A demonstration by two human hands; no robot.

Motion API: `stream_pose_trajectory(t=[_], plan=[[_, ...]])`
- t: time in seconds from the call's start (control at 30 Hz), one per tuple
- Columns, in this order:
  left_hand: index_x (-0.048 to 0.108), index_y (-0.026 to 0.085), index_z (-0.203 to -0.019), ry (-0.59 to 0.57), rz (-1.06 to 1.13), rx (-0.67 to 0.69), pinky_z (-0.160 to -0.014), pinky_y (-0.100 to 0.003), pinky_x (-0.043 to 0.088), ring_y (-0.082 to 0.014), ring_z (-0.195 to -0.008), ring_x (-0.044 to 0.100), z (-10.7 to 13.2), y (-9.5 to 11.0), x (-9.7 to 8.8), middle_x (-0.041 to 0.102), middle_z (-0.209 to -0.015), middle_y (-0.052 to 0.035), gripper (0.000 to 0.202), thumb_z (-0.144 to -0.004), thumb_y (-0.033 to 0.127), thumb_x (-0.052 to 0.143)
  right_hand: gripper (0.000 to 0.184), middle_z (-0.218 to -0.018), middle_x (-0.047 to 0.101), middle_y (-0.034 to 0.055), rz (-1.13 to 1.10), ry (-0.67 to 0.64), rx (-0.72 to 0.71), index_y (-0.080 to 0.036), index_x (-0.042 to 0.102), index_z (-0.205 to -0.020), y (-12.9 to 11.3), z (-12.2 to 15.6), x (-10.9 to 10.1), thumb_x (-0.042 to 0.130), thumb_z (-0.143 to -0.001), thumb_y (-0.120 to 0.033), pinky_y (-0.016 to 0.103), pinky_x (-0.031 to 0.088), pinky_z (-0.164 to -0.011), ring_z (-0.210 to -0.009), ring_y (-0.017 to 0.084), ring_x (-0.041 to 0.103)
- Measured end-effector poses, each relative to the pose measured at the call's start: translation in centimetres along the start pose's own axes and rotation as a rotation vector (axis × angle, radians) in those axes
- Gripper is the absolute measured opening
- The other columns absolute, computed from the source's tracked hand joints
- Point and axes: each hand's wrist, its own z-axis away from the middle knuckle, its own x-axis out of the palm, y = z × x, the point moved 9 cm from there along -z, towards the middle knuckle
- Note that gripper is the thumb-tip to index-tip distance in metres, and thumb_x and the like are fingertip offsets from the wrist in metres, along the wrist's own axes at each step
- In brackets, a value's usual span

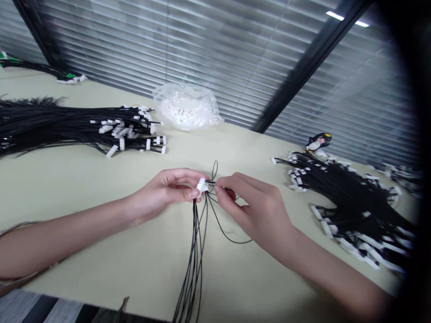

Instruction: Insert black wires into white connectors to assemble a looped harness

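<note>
Between the thumb and fingers of my left hand (177, 186) is a white plastic connector (201, 186). Several thin black wires (193, 260) hang from it, down over the front edge of the table. Close beside it on the right, my right hand (259, 204) pinches a black wire (211, 182) between thumb and forefinger. That wire runs toward the connector; whether its end sits inside cannot be made out. One wire loops up above the fingers, and another curves down below my right hand.
On the left lies a thick bundle of black wires (60, 125) with white connectors. A clear plastic bag (186, 107) of small white parts stands at the back. More wire harnesses (350, 193) lie on the right, near a penguin figure (318, 142). Window blinds (202, 49) rise behind the table.
</note>
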Motion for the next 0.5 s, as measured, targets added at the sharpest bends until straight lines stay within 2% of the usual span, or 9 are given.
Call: stream_pose_trajectory(t=[0.17, 0.5], plan=[[0.063, 0.021, -0.104, 0.005, -0.022, 0.001, -0.081, -0.03, 0.041, -0.0146, -0.082, 0.056, 0.03, 0.11, 0.08, 0.062, -0.093, -0.0038, 0.028, -0.077, 0.019, 0.064, 0.016, -0.073, 0.054, -0.0038, -0.127, -0.066, 0.093, -0.016, 0.06, -0.084, 0.85, -0.05, 0.43, 0.046, -0.084, -0.024, 0.007, 0.029, -0.056, -0.06, -0.006, 0.04], [0.064, 0.021, -0.103, 0.019, -0.036, 0.0, -0.079, -0.029, 0.043, -0.0141, -0.081, 0.058, 0.02, 0.24, -0.04, 0.064, -0.088, -0.0028, 0.028, -0.075, 0.019, 0.066, 0.015, -0.069, 0.053, -0.0035, -0.084, -0.036, 0.08, -0.015, 0.06, -0.081, 0.64, 0.03, 0.23, 0.047, -0.083, -0.023, 0.007, 0.028, -0.055, -0.059, -0.005, 0.04]])
